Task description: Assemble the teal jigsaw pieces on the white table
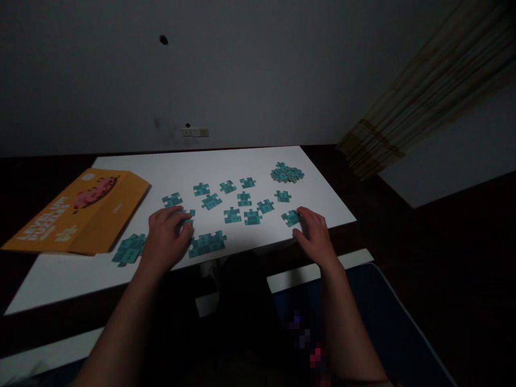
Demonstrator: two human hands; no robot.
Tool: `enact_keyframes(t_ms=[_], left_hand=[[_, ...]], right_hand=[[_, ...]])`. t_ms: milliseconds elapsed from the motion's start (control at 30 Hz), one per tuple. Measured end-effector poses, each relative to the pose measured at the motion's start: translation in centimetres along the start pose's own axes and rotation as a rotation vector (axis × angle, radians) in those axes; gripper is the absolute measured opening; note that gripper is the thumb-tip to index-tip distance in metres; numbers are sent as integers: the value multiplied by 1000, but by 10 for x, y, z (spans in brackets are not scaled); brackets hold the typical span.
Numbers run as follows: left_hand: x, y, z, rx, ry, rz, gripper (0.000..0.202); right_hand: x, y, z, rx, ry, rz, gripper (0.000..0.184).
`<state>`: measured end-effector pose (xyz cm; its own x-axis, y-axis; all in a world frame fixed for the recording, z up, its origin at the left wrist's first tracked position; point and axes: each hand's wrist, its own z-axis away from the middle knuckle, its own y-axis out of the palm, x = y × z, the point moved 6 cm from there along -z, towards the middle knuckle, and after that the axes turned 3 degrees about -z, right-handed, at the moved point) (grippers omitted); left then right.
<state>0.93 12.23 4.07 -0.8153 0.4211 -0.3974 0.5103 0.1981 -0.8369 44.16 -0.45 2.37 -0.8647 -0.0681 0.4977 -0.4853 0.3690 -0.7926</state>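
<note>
My left hand [166, 236] is over the left part of the table, thumb and fingers apart around a teal jigsaw piece [188, 213] that it partly covers. Just below lies a strip of joined puzzle pieces [208, 243], and another joined cluster [131, 249] sits to the left of my wrist. On the right, my right hand [315, 235] has its thumb and fingers spread, with fingertips at the edge of a teal puzzle piece [291, 217] lying flat. Several loose puzzle pieces [244, 199] are scattered between the two hands.
A heap of puzzle pieces [286, 173] stands at the back right of the white table [250, 161]. An orange puzzle box [92, 215] lies at the left, overhanging the table edge. Behind is a wall with sockets [195, 132]; a curtain [387, 134] hangs at right.
</note>
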Motion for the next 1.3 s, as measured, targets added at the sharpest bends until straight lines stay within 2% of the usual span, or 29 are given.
enact_keyframes(t_ms=[133, 267, 400, 533, 667, 833, 900, 967, 1100, 1200, 1300], left_hand=[[-1, 0, -1, -1, -2, 3, 36], [-1, 0, 0, -8, 2, 10, 36], [0, 0, 0, -16, -4, 18, 34], [-1, -1, 2, -31, -10, 33, 31], [-1, -1, 2, -34, 4, 31, 32], [1, 1, 2, -22, -12, 26, 30], [1, 1, 2, -23, -18, 26, 30], [1, 1, 2, -18, -15, 36, 30], [-2, 1, 2, -5, -5, 59, 28], [-2, 3, 2, 10, -27, 65, 26], [-2, 3, 3, -5, -32, 77, 26]], right_hand=[[-2, -1, -4, 64, 11, -30, 49], [7, 3, -12, 37, -12, -34, 38], [11, 7, -17, 31, -13, 30, 36], [16, 2, -22, 38, -33, 70, 36], [40, 1, -24, 34, -97, 36, 32], [83, 36, -16, 174, -134, -2, 30], [92, 45, -15, 167, -150, -11, 31], [91, 45, -20, 106, -154, 1, 32], [68, 34, -47, -16, -152, 51, 44], [53, 36, -65, -17, -150, 70, 47], [47, 43, -69, 22, -146, 89, 46]])
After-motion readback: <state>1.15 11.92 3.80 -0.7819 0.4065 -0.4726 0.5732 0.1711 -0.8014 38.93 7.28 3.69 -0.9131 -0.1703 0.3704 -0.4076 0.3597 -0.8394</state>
